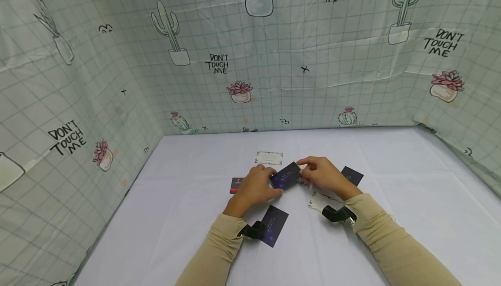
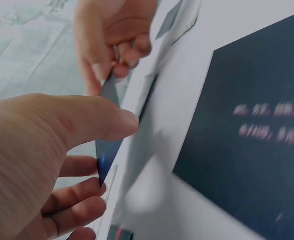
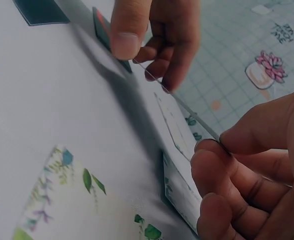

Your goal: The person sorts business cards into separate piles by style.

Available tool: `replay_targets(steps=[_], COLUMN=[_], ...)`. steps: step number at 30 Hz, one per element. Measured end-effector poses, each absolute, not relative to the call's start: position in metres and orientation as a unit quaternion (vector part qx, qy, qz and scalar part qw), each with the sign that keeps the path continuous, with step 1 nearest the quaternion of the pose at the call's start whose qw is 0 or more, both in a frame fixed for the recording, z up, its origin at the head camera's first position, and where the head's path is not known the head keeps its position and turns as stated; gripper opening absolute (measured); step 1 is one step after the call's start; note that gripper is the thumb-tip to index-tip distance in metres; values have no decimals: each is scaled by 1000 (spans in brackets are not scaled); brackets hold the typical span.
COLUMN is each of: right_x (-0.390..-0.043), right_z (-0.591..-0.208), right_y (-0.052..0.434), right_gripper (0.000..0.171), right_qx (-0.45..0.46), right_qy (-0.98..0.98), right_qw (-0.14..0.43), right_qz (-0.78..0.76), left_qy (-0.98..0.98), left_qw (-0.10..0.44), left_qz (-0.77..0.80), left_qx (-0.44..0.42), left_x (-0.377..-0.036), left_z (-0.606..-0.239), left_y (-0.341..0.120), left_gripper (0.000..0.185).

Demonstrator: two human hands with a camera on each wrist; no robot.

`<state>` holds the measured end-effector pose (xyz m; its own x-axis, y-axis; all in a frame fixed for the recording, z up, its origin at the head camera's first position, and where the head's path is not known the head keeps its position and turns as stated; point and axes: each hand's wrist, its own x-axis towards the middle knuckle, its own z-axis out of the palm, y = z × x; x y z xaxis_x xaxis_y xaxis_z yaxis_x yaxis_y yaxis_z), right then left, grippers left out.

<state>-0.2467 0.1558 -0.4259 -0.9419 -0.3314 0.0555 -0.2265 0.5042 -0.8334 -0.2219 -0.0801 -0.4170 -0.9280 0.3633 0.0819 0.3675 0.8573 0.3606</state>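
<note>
Both hands hold one dark blue card (image 1: 286, 176) with small print, tilted above the white table. My left hand (image 1: 256, 186) grips its left end, thumb on the near side and fingers behind, as the left wrist view shows. Between thumb and index finger, my right hand (image 1: 324, 174) pinches the card's far right corner. The right wrist view has this card nearly edge-on. A second dark card (image 1: 275, 227) lies by the left wrist. Under the right forearm is a white floral card (image 1: 318, 201), partly hidden; another floral card (image 3: 179, 192) lies below the right fingers.
Farther back lies a white floral-bordered card (image 1: 269, 158). A black and red card (image 1: 236, 185) is partly covered by the left hand, and a dark card (image 1: 352, 175) lies beyond the right wrist. Patterned cloth walls (image 1: 274, 68) surround the table's back and sides.
</note>
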Motion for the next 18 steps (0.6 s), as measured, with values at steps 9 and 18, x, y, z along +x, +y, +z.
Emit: replay_targets(steps=[9, 18], right_x=[-241, -236], right_z=[-429, -427], right_y=[148, 146], right_gripper=[43, 38], right_qx=[-172, -163], right_qy=[835, 825], right_qw=[102, 127], right_qz=[-512, -526], left_qy=[-956, -952], left_qw=[-28, -50], left_qz=[-203, -206], left_qx=[-209, -219], left_x=[-225, -228], left_z=[-409, -411], left_y=[-95, -102], left_gripper=[53, 52])
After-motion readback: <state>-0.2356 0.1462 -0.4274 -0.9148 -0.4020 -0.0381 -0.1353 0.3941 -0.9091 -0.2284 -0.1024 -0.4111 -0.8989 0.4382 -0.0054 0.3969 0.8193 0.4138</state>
